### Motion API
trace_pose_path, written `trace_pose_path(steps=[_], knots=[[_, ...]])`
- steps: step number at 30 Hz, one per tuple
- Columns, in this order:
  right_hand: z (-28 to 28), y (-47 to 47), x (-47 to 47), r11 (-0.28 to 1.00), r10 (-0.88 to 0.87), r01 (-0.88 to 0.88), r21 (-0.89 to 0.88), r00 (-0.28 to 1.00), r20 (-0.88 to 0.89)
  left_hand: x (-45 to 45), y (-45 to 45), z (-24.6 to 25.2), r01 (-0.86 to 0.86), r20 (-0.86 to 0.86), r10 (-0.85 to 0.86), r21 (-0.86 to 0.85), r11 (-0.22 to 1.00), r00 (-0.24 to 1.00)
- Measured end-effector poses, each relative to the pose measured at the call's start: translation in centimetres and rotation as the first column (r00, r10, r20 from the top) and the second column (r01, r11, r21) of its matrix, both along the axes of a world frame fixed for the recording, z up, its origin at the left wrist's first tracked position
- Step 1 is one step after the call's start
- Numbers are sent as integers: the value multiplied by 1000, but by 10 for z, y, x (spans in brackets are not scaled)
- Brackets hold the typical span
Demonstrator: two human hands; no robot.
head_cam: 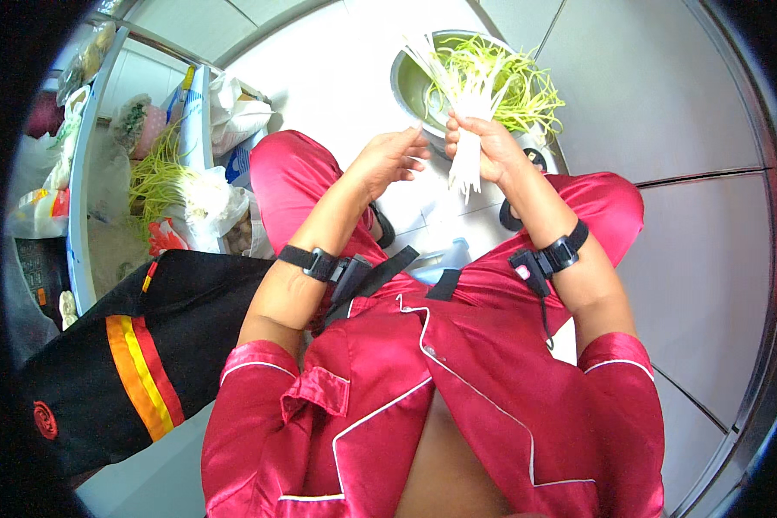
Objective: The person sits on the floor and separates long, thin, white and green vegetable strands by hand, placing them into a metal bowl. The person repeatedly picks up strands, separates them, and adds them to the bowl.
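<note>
My right hand [489, 146] is closed around a bundle of long, white-stemmed greens, probably blanched chives [467, 158]. The white ends hang below my fist, and more pale stems fan out above it. Behind the bundle, a round metal basin [405, 84] stands on the floor with yellow-green leaves [524, 90] heaped in it and spilling over its right rim. To the left of the bundle, my left hand [398, 155] is raised with nothing in it, its fingers slightly bent and apart. How far the held stems join the leaves in the basin is hard to tell.
Left of my knee, a shelf unit [81, 201] holds plastic bags and more yellow-green stalks [158, 184] partly in a white bag [213, 201]. Black striped cloth [188, 311] lies beside me. Large grey panels [660, 90] rise at right. A light-blue plastic object [443, 259] sits between my legs.
</note>
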State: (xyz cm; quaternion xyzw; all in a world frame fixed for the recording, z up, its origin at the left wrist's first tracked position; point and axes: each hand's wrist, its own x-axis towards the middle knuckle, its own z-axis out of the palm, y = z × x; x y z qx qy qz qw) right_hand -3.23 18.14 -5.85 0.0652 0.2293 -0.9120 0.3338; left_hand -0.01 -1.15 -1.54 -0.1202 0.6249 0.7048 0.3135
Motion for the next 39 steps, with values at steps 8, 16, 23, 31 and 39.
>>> trace_pose_path(steps=[8, 16, 23, 31, 39], knots=[[31, 23, 34, 822, 231, -145, 550, 969, -89, -46, 66, -23, 161, 27, -206, 533, 831, 978], [62, 25, 68, 476, 330, -35, 879, 933, -141, -82, 91, -27, -65, 212, -146, 750, 658, 966], [96, 27, 84, 50, 625, 233, 971, 751, -212, -108, 92, 0, -30, 172, -195, 819, 574, 966], [151, 46, 79, 785, 231, -101, 612, 963, -137, -130, 102, 38, -199, 327, -196, 853, 483, 925], [157, 73, 76, 983, -82, 18, -184, 934, -347, -156, 100, 55, -389, 414, 18, 839, 380, 910]])
